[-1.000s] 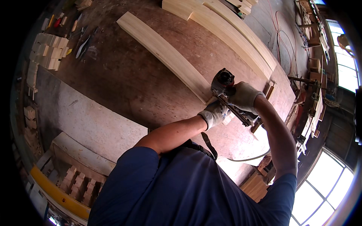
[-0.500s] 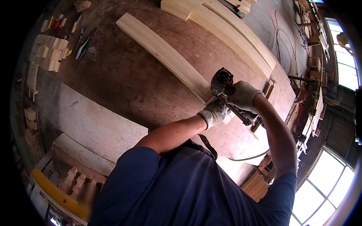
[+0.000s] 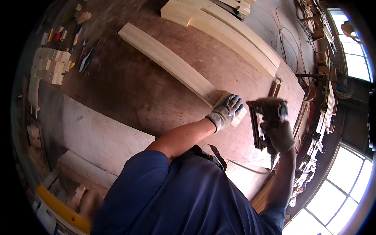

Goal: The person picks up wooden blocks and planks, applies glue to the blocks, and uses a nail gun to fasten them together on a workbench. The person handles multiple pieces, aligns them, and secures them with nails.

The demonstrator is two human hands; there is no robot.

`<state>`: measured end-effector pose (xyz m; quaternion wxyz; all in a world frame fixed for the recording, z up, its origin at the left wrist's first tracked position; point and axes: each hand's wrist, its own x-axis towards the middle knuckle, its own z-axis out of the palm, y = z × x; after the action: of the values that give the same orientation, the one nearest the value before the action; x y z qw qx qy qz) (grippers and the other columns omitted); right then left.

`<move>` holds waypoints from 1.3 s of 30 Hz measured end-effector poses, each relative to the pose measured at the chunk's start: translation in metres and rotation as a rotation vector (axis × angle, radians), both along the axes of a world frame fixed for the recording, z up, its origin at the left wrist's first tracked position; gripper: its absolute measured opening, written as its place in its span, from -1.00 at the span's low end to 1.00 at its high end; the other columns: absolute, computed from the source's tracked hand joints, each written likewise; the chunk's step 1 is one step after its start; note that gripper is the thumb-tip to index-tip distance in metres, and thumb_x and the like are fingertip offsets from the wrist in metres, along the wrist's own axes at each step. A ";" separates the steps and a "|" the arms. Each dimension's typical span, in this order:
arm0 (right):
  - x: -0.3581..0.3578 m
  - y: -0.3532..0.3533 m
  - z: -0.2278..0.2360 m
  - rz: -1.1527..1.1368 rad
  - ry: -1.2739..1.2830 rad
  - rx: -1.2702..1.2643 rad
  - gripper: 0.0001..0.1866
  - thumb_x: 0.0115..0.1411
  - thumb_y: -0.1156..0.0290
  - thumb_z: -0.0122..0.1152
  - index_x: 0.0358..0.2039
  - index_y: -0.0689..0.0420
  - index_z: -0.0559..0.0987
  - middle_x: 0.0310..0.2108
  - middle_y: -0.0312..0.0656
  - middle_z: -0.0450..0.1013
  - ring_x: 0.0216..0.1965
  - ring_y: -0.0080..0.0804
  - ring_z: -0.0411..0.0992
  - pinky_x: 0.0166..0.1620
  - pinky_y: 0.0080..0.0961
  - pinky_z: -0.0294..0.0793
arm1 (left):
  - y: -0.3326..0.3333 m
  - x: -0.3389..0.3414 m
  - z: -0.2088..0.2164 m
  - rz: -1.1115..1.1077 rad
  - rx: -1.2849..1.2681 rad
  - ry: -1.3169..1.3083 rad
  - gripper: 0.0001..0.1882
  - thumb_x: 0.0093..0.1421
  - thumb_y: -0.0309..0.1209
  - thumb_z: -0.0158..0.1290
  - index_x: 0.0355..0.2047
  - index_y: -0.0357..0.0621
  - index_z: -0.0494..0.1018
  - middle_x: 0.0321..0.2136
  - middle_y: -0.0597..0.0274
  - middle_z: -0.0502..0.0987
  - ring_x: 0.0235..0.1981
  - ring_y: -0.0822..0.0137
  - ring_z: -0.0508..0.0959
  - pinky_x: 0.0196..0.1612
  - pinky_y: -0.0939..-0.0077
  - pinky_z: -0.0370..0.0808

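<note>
**Steadying on one side, standing clear on the other**

Here at the bench (image 3: 129, 82), the gloved left hand (image 3: 225, 112) is lying over the near end of a long pale board (image 3: 168, 62), which is running diagonally up and away to the left. A small wooden block (image 3: 240, 117) is poking out to the right of that glove. The palm side is hiding, so I cannot tell whether those fingers are gripping or only pressing, nor whether block and board are touching underneath.

Over on the right, the gloved right hand (image 3: 281, 137) is wrapping round the handle of what is looking like a nail gun (image 3: 274, 109), a little blurred, and is holding it well apart from the other hand. A pale hose (image 3: 252, 169) is curving below it, near a dark strap (image 3: 217, 155). Two curved boards (image 3: 235, 43) are lying farther off, upper right, leaving the near work uncrowded.

And what is making for good form? That left hand should be bearing down evenly, keeping block and board from creeping, with the fingertips staying out of the tool's line. The right wrist should be staying firm, the tool's nose pointing away from the glove, the trigger finger resting off until the nose is sitting square. The hose should be hanging slack, never catching that strap.
</note>
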<state>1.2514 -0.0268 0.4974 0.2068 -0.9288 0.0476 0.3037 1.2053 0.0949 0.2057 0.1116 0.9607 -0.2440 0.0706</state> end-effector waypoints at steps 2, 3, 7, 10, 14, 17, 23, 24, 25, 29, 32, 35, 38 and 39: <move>-0.031 -0.035 -0.011 -0.103 -0.063 0.036 -0.77 0.26 0.33 0.46 -0.25 0.25 0.71 -0.55 -0.30 0.55 -0.57 -0.60 0.47 -0.49 -0.47 0.48 | -0.002 0.002 -0.003 -0.001 0.066 -0.007 -0.41 0.48 -0.23 -0.20 0.47 -0.05 0.32 0.51 0.00 0.24 0.54 -0.11 0.17 0.59 -0.16 -0.06; -0.047 -0.061 -0.027 -0.145 -0.110 0.077 -0.76 0.25 0.31 0.47 -0.30 0.26 0.70 -0.60 -0.29 0.53 -0.62 -0.57 0.48 -0.54 -0.46 0.46 | -0.004 0.000 -0.003 -0.007 0.098 -0.012 -0.40 0.48 -0.23 -0.20 0.48 -0.02 0.31 0.52 0.01 0.24 0.54 -0.11 0.17 0.59 -0.16 -0.06; -0.094 -0.140 -0.097 -0.375 -0.048 0.053 -0.71 0.21 0.27 0.51 -0.38 0.24 0.64 -0.59 -0.34 0.50 -0.55 -0.55 0.49 -0.51 -0.40 0.46 | -0.004 0.004 -0.007 0.077 -0.100 0.007 -0.43 0.45 -0.21 -0.18 0.43 0.09 0.37 0.46 -0.01 0.31 0.51 -0.12 0.20 0.57 -0.17 0.02; -0.123 -0.199 -0.163 -0.109 -0.209 -0.129 -0.70 0.18 0.22 0.46 -0.28 0.20 0.66 -0.51 -0.05 0.61 -0.42 -0.08 0.64 -0.37 -0.11 0.58 | -0.013 0.016 -0.011 0.054 -0.097 0.022 -0.43 0.44 -0.24 -0.17 0.44 0.11 0.36 0.40 -0.02 0.38 0.48 -0.15 0.24 0.55 -0.23 0.04; -0.169 -0.227 -0.228 -0.089 -0.202 -0.401 -0.43 0.25 0.28 0.24 0.27 0.11 0.47 -0.25 0.26 0.65 -0.19 0.29 0.64 -0.11 0.17 0.59 | -0.031 0.018 0.014 -0.012 0.090 0.085 -0.39 0.44 -0.32 -0.20 0.49 0.11 0.30 0.35 -0.09 0.39 0.41 -0.23 0.31 0.52 -0.32 0.07; -0.180 -0.247 -0.284 0.001 -0.225 -0.285 -0.21 0.23 0.36 0.20 0.48 0.14 0.23 -0.21 0.22 0.66 -0.20 0.26 0.65 -0.15 0.15 0.58 | -0.020 0.005 0.033 0.040 0.403 -0.001 -0.35 0.45 -0.33 -0.20 0.56 0.12 0.18 0.30 -0.15 0.40 0.34 -0.25 0.36 0.47 -0.35 0.13; -0.168 -0.253 -0.285 0.066 -0.019 -0.260 0.14 0.07 0.21 0.52 0.56 0.22 0.09 -0.08 0.16 0.67 -0.06 0.16 0.66 -0.02 0.01 0.63 | 0.005 -0.046 0.050 -0.110 0.281 0.139 -0.33 0.44 -0.37 -0.19 0.56 0.18 0.16 0.25 -0.20 0.37 0.28 -0.23 0.37 0.44 -0.41 0.16; -0.168 -0.257 -0.290 0.075 -0.018 -0.239 0.15 0.06 0.20 0.53 0.56 0.22 0.08 -0.07 0.15 0.67 -0.06 0.16 0.66 -0.02 0.01 0.63 | 0.019 -0.062 0.039 -0.147 0.179 0.146 -0.32 0.42 -0.40 -0.18 0.55 0.20 0.16 0.25 -0.21 0.35 0.28 -0.24 0.36 0.45 -0.43 0.15; -0.168 -0.258 -0.287 0.071 -0.012 -0.250 0.17 0.05 0.20 0.55 0.56 0.21 0.08 -0.07 0.15 0.67 -0.06 0.15 0.66 -0.02 0.00 0.63 | 0.034 -0.075 0.020 -0.195 0.066 0.027 -0.29 0.38 -0.43 -0.16 0.55 0.23 0.16 0.23 -0.19 0.35 0.27 -0.24 0.36 0.45 -0.45 0.15; -0.168 -0.266 -0.286 0.098 -0.001 -0.282 0.19 0.05 0.16 0.56 0.57 0.18 0.05 -0.09 0.16 0.67 -0.08 0.12 0.67 -0.03 0.00 0.65 | 0.132 -0.113 0.022 -0.281 0.135 0.029 -0.29 0.30 -0.35 -0.06 0.48 0.32 0.27 0.28 -0.06 0.36 0.38 -0.20 0.32 0.48 -0.35 0.18; -0.168 -0.264 -0.295 0.125 -0.025 -0.284 0.18 0.10 0.07 0.51 0.58 0.18 0.03 -0.18 0.15 0.68 -0.16 0.14 0.68 -0.09 0.03 0.66 | 0.235 -0.145 0.050 -0.245 0.253 0.097 -0.27 0.27 -0.32 -0.03 0.47 0.43 0.27 0.37 0.08 0.33 0.45 -0.16 0.26 0.52 -0.33 0.16; -0.175 -0.261 -0.302 0.106 -0.072 -0.286 0.14 0.14 0.01 0.47 0.55 0.21 0.05 -0.25 0.14 0.69 -0.23 0.17 0.69 -0.18 0.06 0.65 | 0.318 -0.150 0.111 -0.234 0.376 0.240 -0.30 0.30 -0.38 -0.01 0.44 0.46 0.28 0.38 0.07 0.34 0.45 -0.12 0.27 0.47 -0.20 0.25; -0.166 -0.230 -0.279 0.083 -0.086 -0.271 0.02 0.17 0.01 0.43 0.47 0.27 0.16 -0.27 0.14 0.69 -0.26 0.16 0.69 -0.23 0.06 0.64 | 0.388 -0.175 0.115 0.122 0.510 0.506 -0.42 0.44 -0.33 -0.09 0.46 0.33 0.30 0.44 0.08 0.32 0.46 0.03 0.30 0.52 0.08 0.23; -0.164 -0.227 -0.269 0.078 -0.088 -0.247 -0.05 0.18 0.02 0.42 0.42 0.28 0.22 -0.28 0.14 0.69 -0.26 0.16 0.69 -0.24 0.05 0.64 | 0.400 -0.189 0.106 0.259 0.545 0.567 -0.45 0.48 -0.31 -0.12 0.46 0.28 0.31 0.46 0.08 0.31 0.47 0.08 0.31 0.54 0.18 0.22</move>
<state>1.0874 -0.2542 0.2289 0.0807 -0.9608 0.0394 0.2624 1.0161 0.4947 0.3119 -0.0941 0.9592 -0.0907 -0.2507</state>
